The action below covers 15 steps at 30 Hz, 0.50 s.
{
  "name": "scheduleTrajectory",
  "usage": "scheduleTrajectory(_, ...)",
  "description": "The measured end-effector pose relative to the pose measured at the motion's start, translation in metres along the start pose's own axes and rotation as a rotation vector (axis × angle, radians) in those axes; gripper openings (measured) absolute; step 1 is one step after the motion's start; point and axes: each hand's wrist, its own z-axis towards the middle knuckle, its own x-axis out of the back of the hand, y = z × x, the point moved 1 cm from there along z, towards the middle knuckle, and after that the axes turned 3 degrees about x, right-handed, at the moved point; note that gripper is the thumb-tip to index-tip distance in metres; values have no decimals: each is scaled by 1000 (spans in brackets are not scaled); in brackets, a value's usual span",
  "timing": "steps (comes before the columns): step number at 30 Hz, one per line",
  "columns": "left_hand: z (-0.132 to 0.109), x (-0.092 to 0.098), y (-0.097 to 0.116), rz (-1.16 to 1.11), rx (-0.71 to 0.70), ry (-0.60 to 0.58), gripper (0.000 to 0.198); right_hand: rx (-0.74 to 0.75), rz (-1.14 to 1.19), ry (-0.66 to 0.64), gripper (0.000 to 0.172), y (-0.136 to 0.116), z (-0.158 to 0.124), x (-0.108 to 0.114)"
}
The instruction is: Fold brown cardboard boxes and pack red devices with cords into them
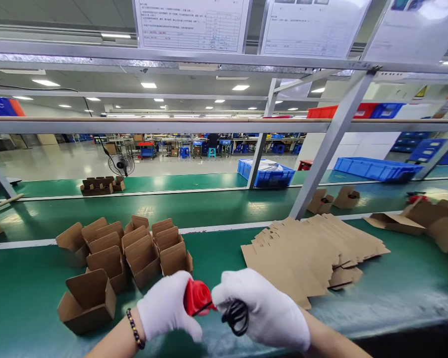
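Observation:
A white glove covers my left hand (166,303), whose fingers and thumb curve around a small red plastic part (197,297) with a round front; its exact kind I cannot make out. A thin black cord runs from the red part toward my right hand (256,308), also gloved in white. That hand is closed on the coiled black cord (237,316), with its fingertips beside the red part's right side. Just left of my hands stands an open cardboard box (87,303), and behind it are several more open boxes (140,256) in rows.
Flat cardboard blanks (294,253) lie fanned out to the right. More boxes (444,223) stand at the far right edge. Beyond the green worktop (209,248), a blue bin (272,176) sits behind a slanted metal post (328,144). A metal rail crosses above.

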Motion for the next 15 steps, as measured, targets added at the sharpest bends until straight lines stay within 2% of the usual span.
scheduleTrajectory(2,-5,-17,1,-173,-82,-75,57,87,-79,10,19,4,15,4)
scheduleTrajectory(3,-8,-24,-1,-299,-108,-95,54,82,-44,44,17,10,20,2)
scheduleTrajectory(5,-13,-34,-7,-502,-108,-96,50,-39,176,143,11,29,25,-12)
scheduleTrajectory(8,-17,-44,-22,-630,-53,-14,54,-320,640,246,35,53,20,-57)
scheduleTrajectory(10,-17,-50,-35,-773,-9,70,68,-415,767,307,44,60,11,-97)
scheduleTrajectory(12,-16,-56,-48,-995,80,157,75,-385,631,342,40,63,1,-130)
scheduleTrajectory(13,-16,-59,-54,-1099,139,180,75,-312,490,305,34,63,-3,-142)
scheduleTrajectory(15,-16,-67,-65,-1238,261,174,70,-97,160,122,21,61,-10,-153)
